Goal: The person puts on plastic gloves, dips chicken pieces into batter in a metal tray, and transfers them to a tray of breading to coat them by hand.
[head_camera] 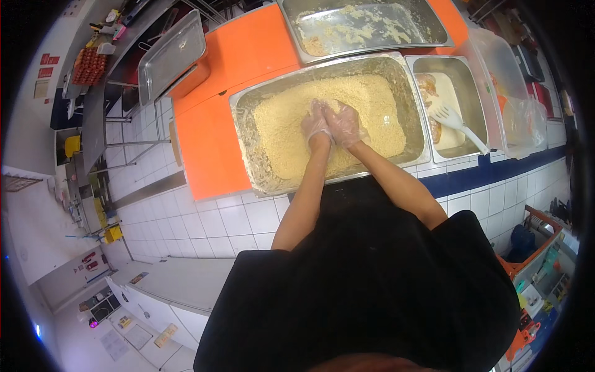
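My left hand (316,122) and my right hand (345,123), both in clear plastic gloves, are side by side and touching in a deep steel pan (241,139) of pale yellow crumbs (283,116). Their fingers are partly sunk in or covered by the crumbs, and whether anything lies between them is hidden. Right of this pan stands a smaller steel pan (474,83) with creamy white liquid (453,83) and pieces of coated food (435,130). A white slotted plastic spoon (448,116) rests in it, its handle over the near rim.
Behind is another steel pan (367,23) with crumb clumps. The pans stand on an orange surface (209,153). A steel tray (172,56) is at the left, and a clear plastic tub (492,69) at the right. Egg trays (90,65) sit on a far-left counter.
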The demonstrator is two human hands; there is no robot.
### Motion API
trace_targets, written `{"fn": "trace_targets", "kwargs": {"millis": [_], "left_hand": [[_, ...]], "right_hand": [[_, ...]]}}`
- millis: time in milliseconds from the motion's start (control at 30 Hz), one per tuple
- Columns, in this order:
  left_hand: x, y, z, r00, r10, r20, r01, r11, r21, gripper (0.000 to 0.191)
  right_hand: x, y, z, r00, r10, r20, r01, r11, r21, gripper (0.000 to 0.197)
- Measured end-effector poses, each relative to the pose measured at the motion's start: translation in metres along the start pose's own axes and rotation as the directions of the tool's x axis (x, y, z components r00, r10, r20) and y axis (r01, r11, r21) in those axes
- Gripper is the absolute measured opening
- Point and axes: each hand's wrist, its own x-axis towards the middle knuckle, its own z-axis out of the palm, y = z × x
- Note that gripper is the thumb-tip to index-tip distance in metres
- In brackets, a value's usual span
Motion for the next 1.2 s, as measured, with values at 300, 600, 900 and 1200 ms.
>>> {"fn": "trace_targets", "kwargs": {"millis": [300,600,900,1200], "left_hand": [[-0.02,0.002,0.009,0.994,-0.107,-0.006,0.102,0.964,-0.244,0.086],[-0.01,-0.021,-0.042,0.924,-0.005,0.383,-0.289,0.645,0.707,0.068],[0.004,-0.033,-0.067,0.737,-0.02,0.675,-0.621,0.374,0.689,0.049],[0.019,-0.082,-0.082,0.86,0.104,0.499,-0.448,0.62,0.644,0.057]], "right_hand": [[0.022,0.038,-0.009,0.965,0.117,0.234,-0.119,0.993,-0.009,0.053],[0.046,0.026,-0.059,0.823,0.28,0.494,0.196,0.677,-0.71,0.059],[0.021,0.059,0.011,0.868,-0.372,0.329,0.464,0.373,-0.803,0.062],[0.011,0.052,0.004,0.805,-0.27,0.528,0.593,0.385,-0.707,0.066]]}}
